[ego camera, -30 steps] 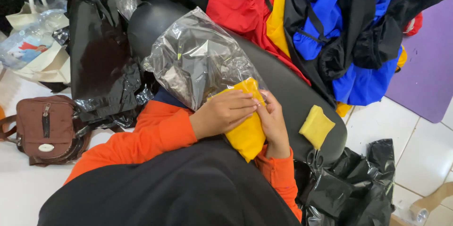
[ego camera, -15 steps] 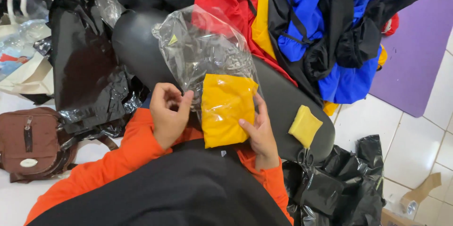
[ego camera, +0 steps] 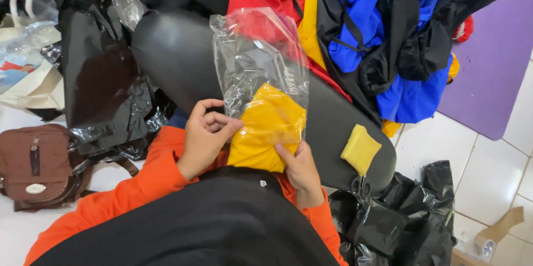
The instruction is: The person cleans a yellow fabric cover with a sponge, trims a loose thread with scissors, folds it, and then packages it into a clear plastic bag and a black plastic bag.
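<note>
White floor tiles [ego camera: 488, 177] show at the right and lower edges, with a purple mat [ego camera: 499, 60] laid over them at the upper right. Across the middle lies a long black padded cushion [ego camera: 177, 49], and on it sits a clear plastic bag [ego camera: 258, 60], its closed end pointing away from the person and its open mouth toward them. A folded yellow garment [ego camera: 266, 127] is partly inside that bag, its lower part sticking out of the mouth. The left hand [ego camera: 202, 135] has thumb and fingers pinched together on the left edge of the bag's opening. The right hand [ego camera: 300, 169] presses its thumb on the lower edge of the yellow garment, with the other fingers seemingly curled beneath it, though they are hidden from this angle. Both arms wear orange sleeves [ego camera: 139, 182]. Just right of the right hand, a small yellow pouch [ego camera: 361, 148] rests on the cushion, apart from the bag. Beyond the cushion is a heap of red, blue, yellow and black garments [ego camera: 377, 33]. Crumpled black plastic sheeting [ego camera: 100, 88] lies to the left, a brown bag [ego camera: 33, 163] stands on the floor at the far left, and more black plastic [ego camera: 400, 221] sits at the lower right.
</note>
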